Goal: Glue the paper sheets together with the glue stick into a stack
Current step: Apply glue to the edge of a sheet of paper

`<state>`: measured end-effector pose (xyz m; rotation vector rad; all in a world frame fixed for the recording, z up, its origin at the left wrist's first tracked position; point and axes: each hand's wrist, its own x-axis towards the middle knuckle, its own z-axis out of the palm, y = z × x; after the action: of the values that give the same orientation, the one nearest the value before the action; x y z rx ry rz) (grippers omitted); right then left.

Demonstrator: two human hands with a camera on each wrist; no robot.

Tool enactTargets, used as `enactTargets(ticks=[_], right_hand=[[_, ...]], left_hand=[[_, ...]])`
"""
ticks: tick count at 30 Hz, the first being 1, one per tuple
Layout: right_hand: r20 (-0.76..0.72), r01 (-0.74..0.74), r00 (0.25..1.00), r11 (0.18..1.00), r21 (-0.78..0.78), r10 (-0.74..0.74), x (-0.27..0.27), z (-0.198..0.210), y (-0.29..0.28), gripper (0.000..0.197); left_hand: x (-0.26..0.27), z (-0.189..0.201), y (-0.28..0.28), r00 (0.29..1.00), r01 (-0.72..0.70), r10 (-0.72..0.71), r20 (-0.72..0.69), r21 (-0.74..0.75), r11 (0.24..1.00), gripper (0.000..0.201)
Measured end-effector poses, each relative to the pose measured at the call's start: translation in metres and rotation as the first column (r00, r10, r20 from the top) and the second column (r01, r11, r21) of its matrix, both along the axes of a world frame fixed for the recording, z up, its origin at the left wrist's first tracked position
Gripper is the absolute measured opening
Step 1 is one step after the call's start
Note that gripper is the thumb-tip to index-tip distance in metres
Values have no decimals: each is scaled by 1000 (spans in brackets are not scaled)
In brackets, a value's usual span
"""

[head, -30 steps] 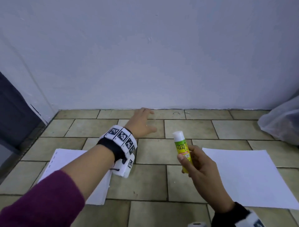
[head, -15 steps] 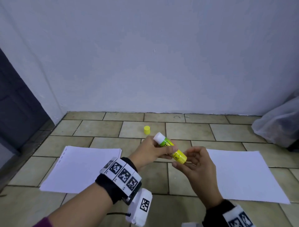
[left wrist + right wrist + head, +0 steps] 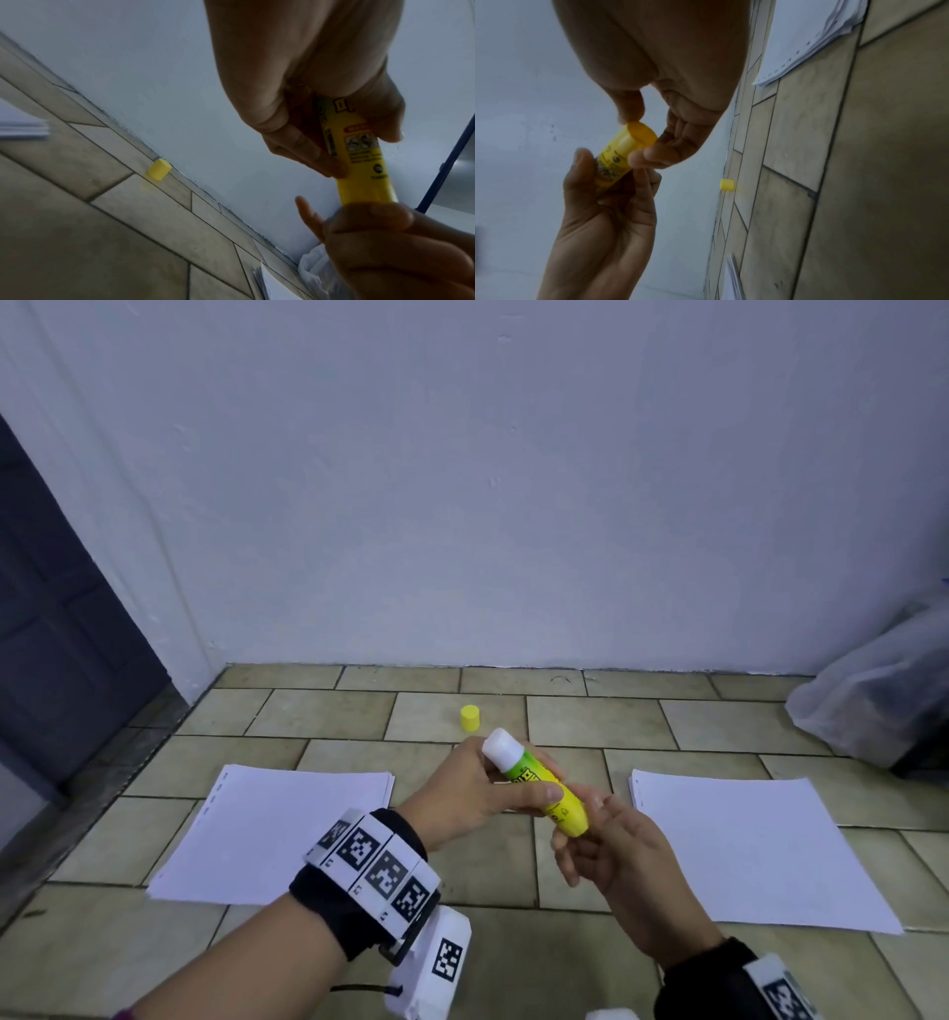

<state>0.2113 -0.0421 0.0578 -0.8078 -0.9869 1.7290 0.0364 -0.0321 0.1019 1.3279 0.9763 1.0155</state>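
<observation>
Since half a second ago my left hand [image 3: 470, 796] still grips the glue stick [image 3: 539, 783]; my right hand [image 3: 611, 850] pinches its base, perhaps twisting. Its cap [image 3: 470, 717] stands beyond them on tiled floor [image 3: 719, 721] by the wall [image 3: 513, 505].

Uncapped yellow-and-green plastic glue stick [image 3: 539, 780] held above the tan tiled floor [image 3: 318, 711], between the left hand [image 3: 462, 793] and right hand [image 3: 611, 850]. White paper stack [image 3: 277, 834] to its left; white paper sheets [image 3: 760, 850] to its right. Small yellow cylindrical cap [image 3: 470, 717] behind, near the pale wall [image 3: 462, 505].
</observation>
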Motion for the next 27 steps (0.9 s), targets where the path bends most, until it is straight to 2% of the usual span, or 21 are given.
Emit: enactTargets(ticks=[2, 3, 5, 7, 9, 12, 13, 16, 19, 21, 24, 27], right_hand=[[-24, -9, 1000, 1000, -17, 8, -1, -1, -3, 81], [-49, -18, 999, 1000, -9, 17, -1, -1, -5, 79], [-62, -49, 997, 998, 41, 51, 0, -2, -8, 89], [14, -68, 998, 993, 98, 67, 1, -2, -10, 91], [61, -74, 996, 990, 120, 68, 1, -1, -12, 82], [65, -89, 994, 993, 77, 84, 1, 0, -14, 53], [87, -84, 993, 995, 60, 79, 1, 1, -15, 52], [173, -114, 980, 991, 74, 100, 1, 3, -17, 70], [205, -143, 973, 975, 171, 107, 4, 5, -16, 88], [238, -145, 968, 960, 240, 87, 6, 5, -15, 90], [400, -136, 916, 921, 366, -24, 6, 6, -13, 70], [550, -138, 820, 879, 456, -156, 1, 10, -12, 33]], left_hand=[[1, 1, -1, 1000, 1, -1, -1, 6, 1000, 12], [1, 2, -1, 1000, -8, 8, 8, 9, 1000, 12], [0, 3, -1, 999, -29, 29, 17, 24, 999, 14], [-1, 5, -2, 1000, -30, 30, 2, 23, 999, 13], [-1, 5, -3, 1000, -16, 17, -19, 21, 1000, 11], [1, 8, -4, 1000, -7, 8, -28, 35, 999, 12], [1, 9, -4, 1000, -5, 6, -27, 37, 999, 12], [2, 11, -5, 1000, 2, -1, -29, 42, 999, 12], [2, 12, -6, 999, -4, 6, -40, 46, 999, 11], [2, 12, -6, 998, -13, 16, -56, 44, 999, 10], [3, 7, -5, 990, -39, 48, -135, 67, 997, 4], [9, 0, -7, 963, -35, 59, -263, 92, 995, 18]])
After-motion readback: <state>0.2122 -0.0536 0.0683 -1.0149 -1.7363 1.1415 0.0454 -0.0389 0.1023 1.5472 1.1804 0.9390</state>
